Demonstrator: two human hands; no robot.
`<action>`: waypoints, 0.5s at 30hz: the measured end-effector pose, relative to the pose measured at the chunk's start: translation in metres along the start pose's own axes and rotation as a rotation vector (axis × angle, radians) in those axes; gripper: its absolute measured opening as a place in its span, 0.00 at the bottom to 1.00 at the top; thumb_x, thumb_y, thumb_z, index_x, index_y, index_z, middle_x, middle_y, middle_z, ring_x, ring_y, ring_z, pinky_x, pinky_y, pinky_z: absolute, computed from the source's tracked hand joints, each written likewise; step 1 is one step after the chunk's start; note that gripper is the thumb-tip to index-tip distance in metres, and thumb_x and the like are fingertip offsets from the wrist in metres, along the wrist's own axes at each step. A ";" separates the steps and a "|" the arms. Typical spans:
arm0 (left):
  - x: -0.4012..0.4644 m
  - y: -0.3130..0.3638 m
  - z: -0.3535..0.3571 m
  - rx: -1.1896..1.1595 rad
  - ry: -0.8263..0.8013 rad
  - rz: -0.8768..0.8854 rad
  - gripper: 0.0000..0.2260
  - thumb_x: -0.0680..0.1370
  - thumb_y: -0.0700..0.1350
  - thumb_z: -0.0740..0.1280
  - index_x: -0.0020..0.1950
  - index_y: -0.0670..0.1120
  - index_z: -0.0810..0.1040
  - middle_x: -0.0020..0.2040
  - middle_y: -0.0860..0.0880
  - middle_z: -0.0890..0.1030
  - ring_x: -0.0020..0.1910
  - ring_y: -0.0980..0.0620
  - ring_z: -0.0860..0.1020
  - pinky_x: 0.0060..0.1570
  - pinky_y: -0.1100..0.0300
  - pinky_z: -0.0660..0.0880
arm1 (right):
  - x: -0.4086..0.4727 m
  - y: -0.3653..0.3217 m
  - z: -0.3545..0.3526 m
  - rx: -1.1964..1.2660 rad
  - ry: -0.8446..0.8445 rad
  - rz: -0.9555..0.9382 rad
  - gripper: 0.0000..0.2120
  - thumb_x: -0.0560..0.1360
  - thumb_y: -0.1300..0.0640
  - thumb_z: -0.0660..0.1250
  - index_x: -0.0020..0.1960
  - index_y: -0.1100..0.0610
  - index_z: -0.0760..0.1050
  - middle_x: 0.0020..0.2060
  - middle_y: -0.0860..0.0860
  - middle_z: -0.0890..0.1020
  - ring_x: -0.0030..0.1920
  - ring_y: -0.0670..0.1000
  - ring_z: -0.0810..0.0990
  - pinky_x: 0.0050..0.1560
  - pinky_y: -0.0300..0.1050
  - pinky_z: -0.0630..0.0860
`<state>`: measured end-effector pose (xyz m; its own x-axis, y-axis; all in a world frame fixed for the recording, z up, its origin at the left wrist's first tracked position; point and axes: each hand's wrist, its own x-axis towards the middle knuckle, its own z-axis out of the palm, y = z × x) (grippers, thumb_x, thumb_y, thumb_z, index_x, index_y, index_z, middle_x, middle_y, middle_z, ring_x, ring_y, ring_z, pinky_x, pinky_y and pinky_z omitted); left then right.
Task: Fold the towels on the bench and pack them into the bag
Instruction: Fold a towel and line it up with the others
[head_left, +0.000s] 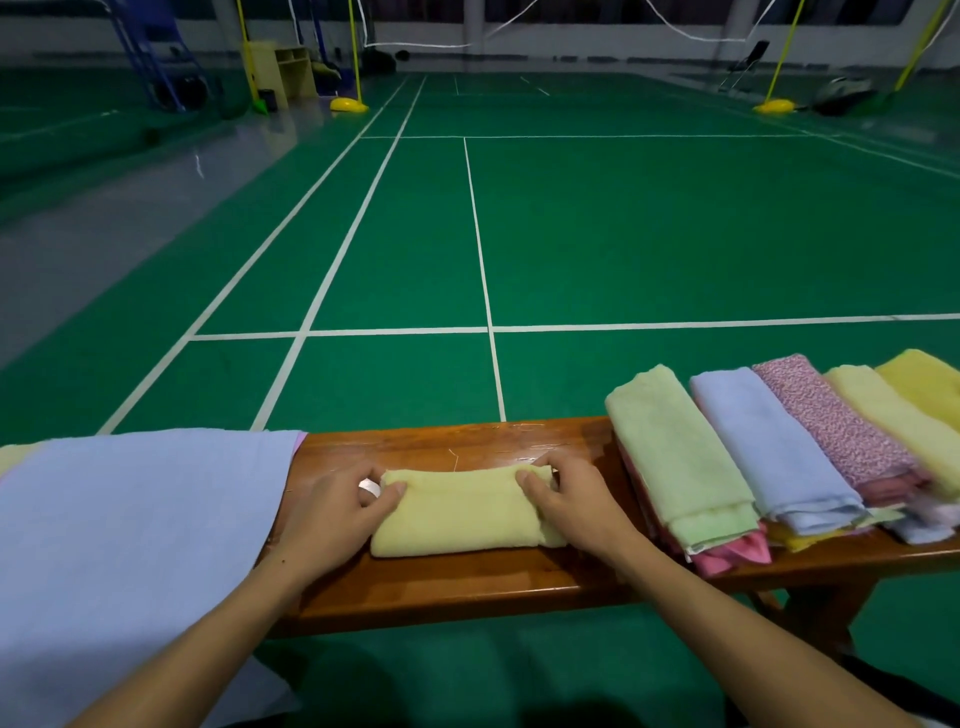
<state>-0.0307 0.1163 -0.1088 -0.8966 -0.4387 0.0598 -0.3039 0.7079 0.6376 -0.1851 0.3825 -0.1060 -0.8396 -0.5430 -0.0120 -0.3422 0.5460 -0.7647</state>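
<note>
A pale yellow towel (462, 512), folded into a small rectangle, lies in the middle of the wooden bench (467, 582). My left hand (332, 514) pinches its far left corner between thumb and fingers. At the far right corner, my right hand (566, 496) pinches the towel the same way. Several folded towels lie overlapping on the bench's right end: a green one (675, 457), a light blue one (769, 447), a pink patterned one (831, 421) and yellow ones (893, 410). No bag is in view.
A large unfolded light blue cloth (124, 540) drapes over the bench's left end and hangs toward me, with a yellow edge showing beneath it. Beyond the bench lies a green court floor (623, 234) with white lines. Yellow net posts and equipment stand far back.
</note>
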 end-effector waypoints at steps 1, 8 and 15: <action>0.001 0.000 0.001 0.072 0.007 0.000 0.14 0.79 0.66 0.66 0.52 0.57 0.78 0.36 0.57 0.82 0.40 0.55 0.81 0.36 0.59 0.74 | 0.002 0.000 0.001 -0.038 0.004 0.006 0.13 0.82 0.45 0.67 0.56 0.54 0.80 0.46 0.46 0.82 0.46 0.47 0.79 0.42 0.39 0.71; 0.003 0.002 -0.004 0.367 0.127 0.061 0.14 0.77 0.67 0.70 0.52 0.58 0.76 0.46 0.60 0.82 0.43 0.58 0.80 0.36 0.65 0.72 | 0.002 -0.010 -0.004 -0.386 0.110 0.020 0.12 0.82 0.42 0.66 0.49 0.49 0.74 0.41 0.44 0.79 0.40 0.44 0.78 0.34 0.38 0.68; -0.011 0.011 0.019 0.387 0.046 0.406 0.23 0.84 0.67 0.58 0.75 0.59 0.74 0.76 0.60 0.73 0.78 0.58 0.66 0.77 0.53 0.65 | -0.019 -0.031 0.024 -0.462 0.081 -0.458 0.24 0.87 0.43 0.53 0.79 0.52 0.65 0.78 0.50 0.67 0.81 0.52 0.59 0.82 0.54 0.59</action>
<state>-0.0307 0.1397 -0.1173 -0.9539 -0.1060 0.2807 -0.0407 0.9726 0.2290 -0.1479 0.3605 -0.0979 -0.5892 -0.7455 0.3116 -0.8033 0.4991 -0.3249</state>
